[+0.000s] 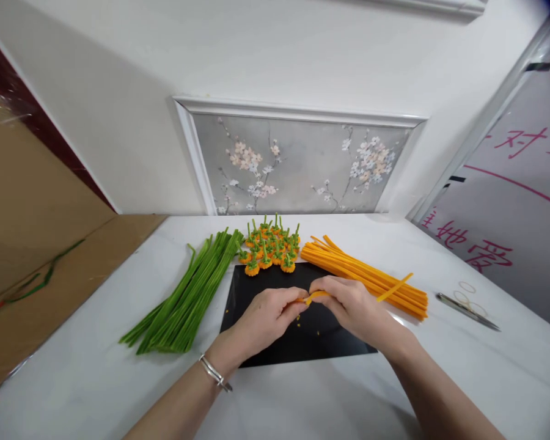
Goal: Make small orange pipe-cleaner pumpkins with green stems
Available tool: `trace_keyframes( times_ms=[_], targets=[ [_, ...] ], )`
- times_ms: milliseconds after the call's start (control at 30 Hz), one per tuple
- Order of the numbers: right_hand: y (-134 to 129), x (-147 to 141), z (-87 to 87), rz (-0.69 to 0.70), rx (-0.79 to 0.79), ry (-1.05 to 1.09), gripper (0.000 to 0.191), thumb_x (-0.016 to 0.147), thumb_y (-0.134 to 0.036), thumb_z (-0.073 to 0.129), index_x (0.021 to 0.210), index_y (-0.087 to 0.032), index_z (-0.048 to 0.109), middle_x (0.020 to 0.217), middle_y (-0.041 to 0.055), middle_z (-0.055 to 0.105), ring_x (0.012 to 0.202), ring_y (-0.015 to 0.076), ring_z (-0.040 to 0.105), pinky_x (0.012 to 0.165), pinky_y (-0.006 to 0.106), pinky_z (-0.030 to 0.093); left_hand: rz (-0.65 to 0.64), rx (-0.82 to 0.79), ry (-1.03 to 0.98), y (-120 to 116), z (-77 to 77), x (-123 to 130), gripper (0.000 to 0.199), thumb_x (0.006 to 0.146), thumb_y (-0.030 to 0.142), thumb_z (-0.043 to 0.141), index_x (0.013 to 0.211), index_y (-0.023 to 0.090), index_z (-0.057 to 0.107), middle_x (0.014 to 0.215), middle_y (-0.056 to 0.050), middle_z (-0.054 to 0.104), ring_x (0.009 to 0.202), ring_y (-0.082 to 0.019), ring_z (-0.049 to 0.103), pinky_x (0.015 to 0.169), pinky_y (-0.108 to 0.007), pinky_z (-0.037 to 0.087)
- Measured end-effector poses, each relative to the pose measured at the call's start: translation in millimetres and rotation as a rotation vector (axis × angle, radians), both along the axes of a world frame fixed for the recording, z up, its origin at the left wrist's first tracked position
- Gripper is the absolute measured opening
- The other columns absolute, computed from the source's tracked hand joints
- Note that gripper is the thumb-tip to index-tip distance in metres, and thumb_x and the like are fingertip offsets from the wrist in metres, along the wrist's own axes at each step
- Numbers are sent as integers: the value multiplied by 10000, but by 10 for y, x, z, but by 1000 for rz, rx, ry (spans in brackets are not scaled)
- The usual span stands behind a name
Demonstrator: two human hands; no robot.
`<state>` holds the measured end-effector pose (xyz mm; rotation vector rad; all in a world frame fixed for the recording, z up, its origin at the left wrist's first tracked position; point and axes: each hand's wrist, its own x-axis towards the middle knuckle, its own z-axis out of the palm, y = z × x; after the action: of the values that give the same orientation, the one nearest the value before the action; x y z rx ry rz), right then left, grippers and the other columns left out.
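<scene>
Over a black mat [256, 342], my left hand [275, 313] and my right hand [348, 299] meet with their fingertips pinched. Between them runs a fuzzy orange pipe cleaner [319, 294], bent near the left fingertips. Both hands are closed on it. One end of an orange stem [395, 287] sticks out to the right beyond my right hand. Just behind the mat stands a cluster of small orange pumpkin shapes with green stems [266, 263], made of the same fuzzy material. How the pipe cleaner is bent inside the fingers is hidden.
A bundle of green pipe cleaners [187, 299] lies left of the mat, and a bundle of orange pipe cleaners [357, 266] lies right. Farther right are tweezers [467, 310] and thin loops [467, 296]. Cardboard [96, 269] borders the white table [297, 397]; a wall rises behind.
</scene>
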<state>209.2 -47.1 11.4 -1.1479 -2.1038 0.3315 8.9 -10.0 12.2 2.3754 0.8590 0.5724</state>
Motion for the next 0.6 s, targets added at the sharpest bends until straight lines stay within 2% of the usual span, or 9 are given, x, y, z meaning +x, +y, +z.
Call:
trace_keyframes(
  times_ms=[67, 167, 333, 433, 533, 600],
  targets=[
    [-3, 5, 7, 3, -23, -54, 190, 919, -138, 475, 1012, -225, 615, 930, 26, 679, 822, 157, 646, 736, 259, 506, 11, 102, 69, 11, -23, -14, 209, 945, 255, 437, 879, 193, 625, 756, 11, 611, 678, -132, 550, 624, -233, 380],
    [-13, 14, 28, -11, -37, -151, 239, 880, -61, 479, 969, -210, 643, 879, 22, 675, 780, 154, 646, 700, 247, 507, 23, 209, 161, 29, -33, -43, 186, 941, 232, 444, 949, 203, 628, 861, -17, 662, 762, -165, 613, 664, -249, 407],
    [-14, 45, 34, -36, -53, -191, 312, 839, 6, 457, 980, -200, 645, 904, 29, 678, 790, 162, 651, 724, 266, 521, 27, 204, 203, 35, 29, -76, 201, 948, 221, 422, 963, 204, 622, 884, -17, 672, 752, -164, 626, 650, -248, 424],
    [-15, 83, 8, -48, 18, -200, 275, 848, -74, 531, 1066, -212, 623, 1015, 49, 669, 874, 185, 658, 777, 304, 536, 34, 208, 190, 44, 34, -90, 204, 944, 220, 429, 969, 202, 630, 880, -24, 678, 752, -168, 632, 653, -251, 434],
    [-58, 109, 22, -137, 141, -271, 261, 848, -187, 611, 1108, -215, 612, 1157, 88, 626, 964, 227, 644, 785, 346, 541, 61, 215, 192, 72, 0, -111, 195, 942, 239, 448, 1026, 207, 621, 916, -36, 692, 796, -184, 649, 693, -263, 450],
    [-110, 103, 75, -185, 181, -358, 153, 879, -219, 588, 1020, -206, 646, 1087, 94, 646, 890, 222, 651, 713, 330, 535, 93, 208, 222, 88, -24, -122, 195, 943, 262, 456, 1072, 215, 594, 908, -33, 699, 800, -196, 660, 693, -270, 450]
  ],
)
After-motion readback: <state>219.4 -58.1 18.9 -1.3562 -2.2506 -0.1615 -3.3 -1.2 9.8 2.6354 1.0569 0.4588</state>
